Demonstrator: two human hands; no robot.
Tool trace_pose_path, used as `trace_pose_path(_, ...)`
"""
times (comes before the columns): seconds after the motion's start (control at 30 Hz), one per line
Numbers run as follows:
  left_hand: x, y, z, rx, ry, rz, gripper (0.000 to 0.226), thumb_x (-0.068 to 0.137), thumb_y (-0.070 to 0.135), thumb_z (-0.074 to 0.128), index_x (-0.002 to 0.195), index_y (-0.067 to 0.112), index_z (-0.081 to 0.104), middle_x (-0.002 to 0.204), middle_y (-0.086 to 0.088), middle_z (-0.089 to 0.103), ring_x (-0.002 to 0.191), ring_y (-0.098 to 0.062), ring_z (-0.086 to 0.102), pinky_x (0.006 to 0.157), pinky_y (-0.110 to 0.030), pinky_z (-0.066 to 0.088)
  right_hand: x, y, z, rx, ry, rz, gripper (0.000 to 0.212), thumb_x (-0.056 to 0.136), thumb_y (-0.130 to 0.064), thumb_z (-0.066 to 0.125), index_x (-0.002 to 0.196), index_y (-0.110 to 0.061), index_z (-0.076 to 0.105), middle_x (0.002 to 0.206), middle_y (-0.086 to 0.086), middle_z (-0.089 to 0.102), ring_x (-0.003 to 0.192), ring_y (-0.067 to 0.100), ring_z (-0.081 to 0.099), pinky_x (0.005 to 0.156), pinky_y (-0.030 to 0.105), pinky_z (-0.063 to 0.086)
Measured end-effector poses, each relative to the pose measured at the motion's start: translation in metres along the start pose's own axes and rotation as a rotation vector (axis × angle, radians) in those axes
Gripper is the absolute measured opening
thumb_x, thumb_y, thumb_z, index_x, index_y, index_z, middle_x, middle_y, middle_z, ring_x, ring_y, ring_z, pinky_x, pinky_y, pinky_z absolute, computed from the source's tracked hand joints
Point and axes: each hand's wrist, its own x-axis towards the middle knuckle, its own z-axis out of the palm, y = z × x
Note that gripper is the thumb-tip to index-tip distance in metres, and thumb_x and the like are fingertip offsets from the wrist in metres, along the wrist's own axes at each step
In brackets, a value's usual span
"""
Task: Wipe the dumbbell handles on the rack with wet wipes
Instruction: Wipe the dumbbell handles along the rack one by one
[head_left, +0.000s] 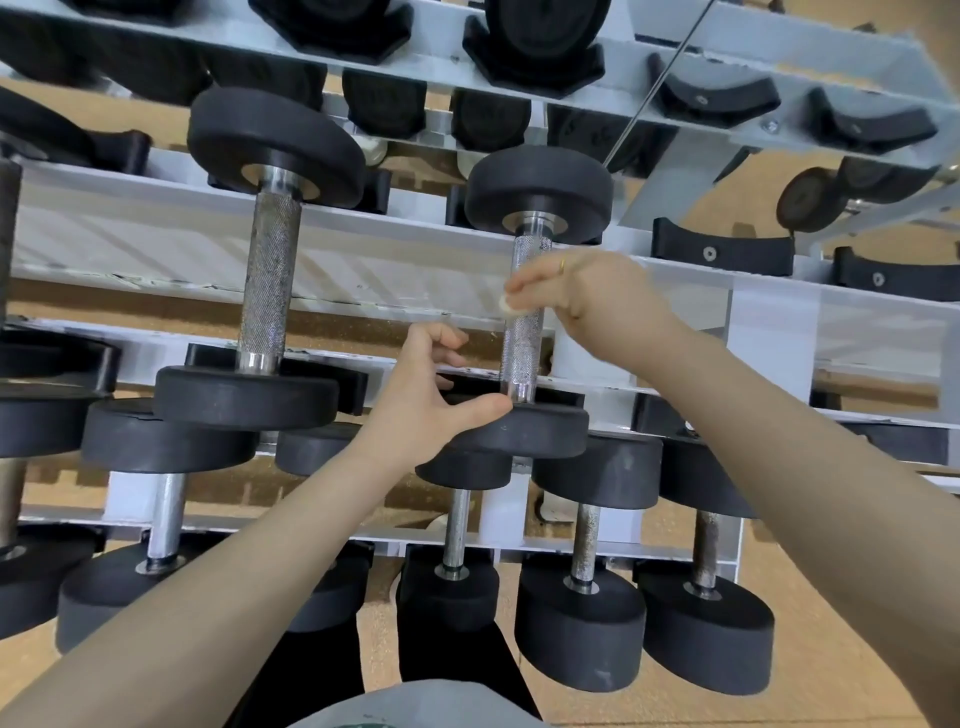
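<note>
Right now the right hand (587, 291) pinches a small wet wipe (506, 304) against the dumbbell handle (522, 332), which runs up and down on the rack (156, 244), while the left hand (421, 400), fingers loosely curled, touches the lower weight (524, 428).

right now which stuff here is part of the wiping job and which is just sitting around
In the job:
- wet wipe, pinched by the right hand
- knurled handle being wiped
- left hand, thumb on that dumbbell's lower head

Just there:
- neighbouring dumbbell
- lower-row dumbbells
- empty black cradles
- white rack
</note>
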Motion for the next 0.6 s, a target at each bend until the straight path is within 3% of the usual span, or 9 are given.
trace_pose_path(0.07, 0.0, 0.0, 0.0, -0.011, 0.0, -0.004, 0.058, 0.051, 0.053, 0.065, 0.096, 0.036, 0.033, 0.115, 0.01, 0.046, 0.1, -0.003, 0.051, 0.081, -0.013, 0.041, 0.012, 0.009, 0.001, -0.132, 0.087, -0.003, 0.033, 0.076, -0.012, 0.046, 0.085, -0.017, 0.077, 0.091, 0.001, 0.073, 0.067, 0.028, 0.065, 0.061, 0.025, 0.045)
trace_pose_path(0.13, 0.0, -0.001, 0.001, -0.018, 0.004, -0.008, 0.057, 0.052, 0.049, 0.067, 0.096, 0.035, 0.034, 0.115, 0.01, 0.047, 0.1, -0.004, 0.051, 0.082, -0.018, 0.042, 0.018, 0.016, 0.007, -0.134, 0.175, 0.073, 0.034, 0.08, -0.018, 0.044, 0.09, -0.017, 0.076, 0.096, 0.0, 0.073, 0.073, 0.029, 0.065, 0.065, 0.027, 0.049)
trace_pose_path(0.23, -0.001, 0.0, 0.001, -0.02, 0.018, -0.016, 0.058, 0.05, 0.053, 0.065, 0.096, 0.035, 0.035, 0.116, 0.013, 0.047, 0.099, 0.0, 0.051, 0.083, -0.019, 0.043, 0.007, 0.016, 0.023, -0.089, 0.202, 0.047, 0.034, 0.076, -0.012, 0.043, 0.088, -0.013, 0.076, 0.095, 0.003, 0.072, 0.073, 0.029, 0.067, 0.065, 0.031, 0.055)
trace_pose_path(0.4, -0.001, 0.003, -0.002, 0.007, 0.006, -0.025, 0.059, 0.05, 0.055, 0.064, 0.097, 0.037, 0.034, 0.115, 0.014, 0.045, 0.1, -0.001, 0.05, 0.082, -0.018, 0.043, -0.02, 0.0, 0.024, 0.254, 0.014, -0.015, 0.036, 0.072, 0.001, 0.044, 0.086, -0.007, 0.076, 0.094, 0.009, 0.072, 0.081, 0.024, 0.069, 0.076, 0.027, 0.05)
trace_pose_path(0.47, -0.001, 0.004, -0.002, 0.011, 0.0, -0.032, 0.059, 0.049, 0.055, 0.064, 0.097, 0.037, 0.034, 0.114, 0.015, 0.045, 0.101, -0.001, 0.05, 0.081, -0.018, 0.042, -0.031, -0.009, 0.025, 0.302, -0.036, -0.018, 0.035, 0.071, 0.007, 0.048, 0.088, -0.005, 0.076, 0.095, 0.01, 0.072, 0.082, 0.023, 0.069, 0.077, 0.032, 0.052)
trace_pose_path(0.53, -0.001, 0.003, -0.002, 0.02, -0.006, -0.036, 0.058, 0.051, 0.053, 0.066, 0.097, 0.037, 0.034, 0.115, 0.016, 0.045, 0.1, 0.0, 0.049, 0.081, -0.018, 0.042, -0.033, -0.012, 0.022, 0.295, 0.004, 0.004, 0.036, 0.076, -0.001, 0.041, 0.089, -0.004, 0.075, 0.097, 0.01, 0.071, 0.085, 0.024, 0.068, 0.079, 0.031, 0.051)
trace_pose_path(0.6, -0.001, 0.002, -0.002, 0.025, -0.007, -0.041, 0.055, 0.056, 0.044, 0.069, 0.096, 0.036, 0.034, 0.115, 0.017, 0.045, 0.098, 0.004, 0.049, 0.082, -0.02, 0.042, -0.021, -0.006, 0.015, 0.272, 0.153, 0.115, 0.041, 0.078, -0.012, 0.037, 0.091, -0.005, 0.075, 0.098, 0.009, 0.07, 0.088, 0.021, 0.067, 0.082, 0.025, 0.048)
